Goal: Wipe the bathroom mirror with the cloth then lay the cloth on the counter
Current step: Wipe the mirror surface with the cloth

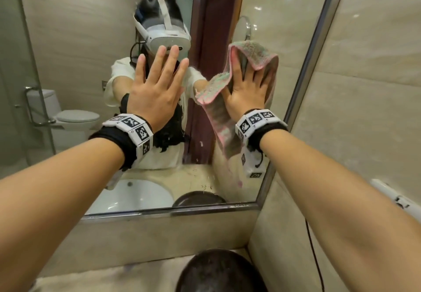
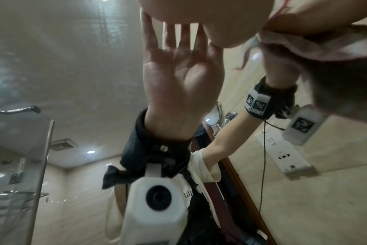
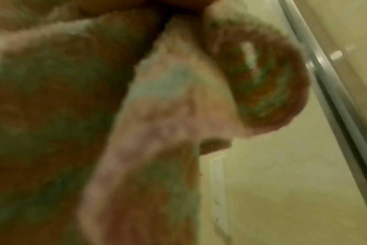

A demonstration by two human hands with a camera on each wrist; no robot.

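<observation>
Right hand (image 1: pixel 247 92), centre-right of frame, presses pink-green terry cloth (image 1: pixel 255 57) flat on metal-framed wall mirror (image 1: pixel 284 48); left hand (image 1: pixel 155 91) spread wide, holding nothing.

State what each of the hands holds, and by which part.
Right hand presses the pink-green terry cloth's middle against the mirror; left hand, flat and spread, holds nothing.

Both forearms are bare. Each wrist carries a black fabric strap (image 1: pixel 118 142) with a ring of white blocks printed with black-and-white square markers (image 1: pixel 136 130); the right wrist's band (image 1: pixel 257 121) matches it. In the left wrist view a white camera housing with a round black lens (image 2: pixel 158 198) sits at 6 o'clock, fixed to the strap by a small metal stud (image 2: pixel 163 148). A thin black cable (image 2: pixel 263 165) hangs at 3 o'clock, apparently from the right wrist's unit.
</observation>
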